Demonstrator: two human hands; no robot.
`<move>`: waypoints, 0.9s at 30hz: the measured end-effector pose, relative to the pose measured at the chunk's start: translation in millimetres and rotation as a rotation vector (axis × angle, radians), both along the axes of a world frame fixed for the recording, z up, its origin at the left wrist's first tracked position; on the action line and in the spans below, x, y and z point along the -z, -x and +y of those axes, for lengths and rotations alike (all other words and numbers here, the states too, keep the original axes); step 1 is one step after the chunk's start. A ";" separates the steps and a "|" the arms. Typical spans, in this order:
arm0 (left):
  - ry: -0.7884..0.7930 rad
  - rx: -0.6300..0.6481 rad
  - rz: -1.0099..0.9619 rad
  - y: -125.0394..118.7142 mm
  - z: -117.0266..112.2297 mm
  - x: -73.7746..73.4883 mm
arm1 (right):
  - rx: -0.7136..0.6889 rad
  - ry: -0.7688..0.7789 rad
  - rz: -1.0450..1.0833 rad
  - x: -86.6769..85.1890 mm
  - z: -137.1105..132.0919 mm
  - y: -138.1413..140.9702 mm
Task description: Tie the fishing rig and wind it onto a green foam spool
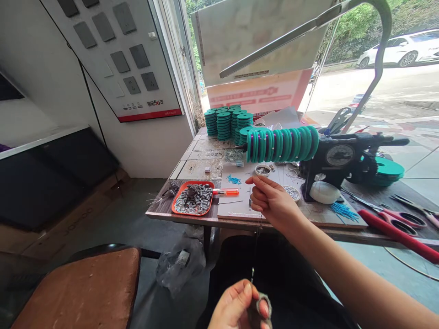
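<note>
My right hand [272, 201] reaches forward over the table's near edge, fingers curled in a pinch on a thin line [255, 246] that runs down toward my lap. My left hand [240, 306] is low at the bottom of the view, thumb and fingers closed on a small dark grey pad [258, 311] and the lower end of that line. Just beyond the right hand a row of green spools [281, 144] sits on the shaft of a black winding machine [339, 160].
An orange tray [193, 198] of small grey metal pieces lies at the table's left, an orange-tipped tube [226, 192] beside it. Stacked green spools [226, 121] stand at the back. Red-handled scissors [398, 224] lie right. A brown stool [85, 288] is near left.
</note>
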State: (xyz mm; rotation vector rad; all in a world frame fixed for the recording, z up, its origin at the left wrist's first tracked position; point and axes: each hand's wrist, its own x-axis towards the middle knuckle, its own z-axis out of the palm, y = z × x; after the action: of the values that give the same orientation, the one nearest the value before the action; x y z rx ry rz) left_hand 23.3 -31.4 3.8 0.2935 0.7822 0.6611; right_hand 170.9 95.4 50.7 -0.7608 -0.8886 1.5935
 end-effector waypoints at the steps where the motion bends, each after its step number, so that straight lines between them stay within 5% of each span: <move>1: 0.002 0.005 0.001 0.5 -0.2 0.2 | 0.001 0.000 0.000 0.2 -0.1 -0.4; 22: 0.035 -0.025 -0.032 4.6 -6.2 15.0 | 0.036 -0.003 -0.011 5.7 4.0 -2.4; 27: 0.080 -0.099 0.088 -1.5 1.9 18.5 | 0.039 0.009 -0.050 6.2 6.4 -3.9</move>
State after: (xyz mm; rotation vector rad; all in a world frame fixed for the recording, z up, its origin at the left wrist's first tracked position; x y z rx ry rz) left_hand 24.8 -29.5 -14.7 0.2132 0.9101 0.7121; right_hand 174.7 101.7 44.5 -0.8223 -0.8978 1.5510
